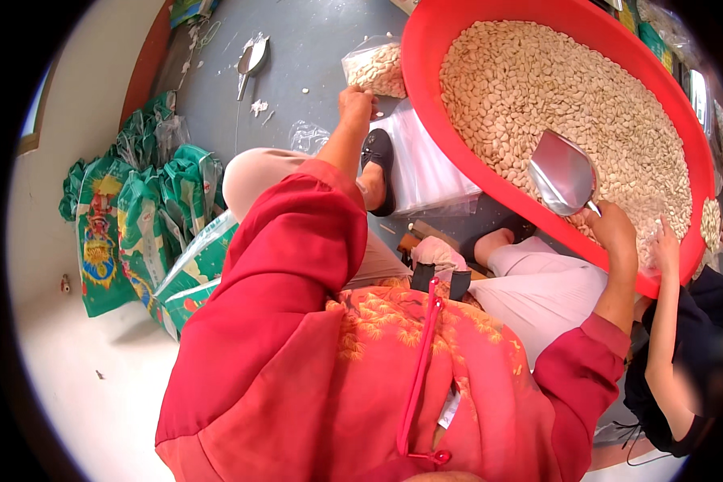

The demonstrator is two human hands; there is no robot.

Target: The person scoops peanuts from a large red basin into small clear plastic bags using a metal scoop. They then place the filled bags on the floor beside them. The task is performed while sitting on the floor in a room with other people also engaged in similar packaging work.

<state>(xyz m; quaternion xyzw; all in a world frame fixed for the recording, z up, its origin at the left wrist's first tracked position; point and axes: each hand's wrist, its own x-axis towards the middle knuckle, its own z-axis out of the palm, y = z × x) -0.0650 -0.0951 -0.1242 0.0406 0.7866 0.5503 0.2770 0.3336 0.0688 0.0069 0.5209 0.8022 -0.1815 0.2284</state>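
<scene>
My left hand [358,104] is closed on the edge of a clear plastic bag [377,71], which is partly filled with pale, flat seeds like pumpkin seeds. The bag sits just left of a big red tub [422,76]. Inside that tub lies a broad heap of the same seeds [554,84]. My right hand [616,226] reaches over the tub's near rim, its fingers wrapped round the handle of a metal scoop [565,170]. The scoop is above or resting on the seeds; I cannot tell which. Little or nothing shows in its shiny pan.
A stack of clear plastic bags [426,165] lies beside my shoe. Green printed bags [149,217] stand against the left wall. Another scoop [251,60] lies on the grey floor among scraps. At right, another person's hand [664,247] is at the tub's rim.
</scene>
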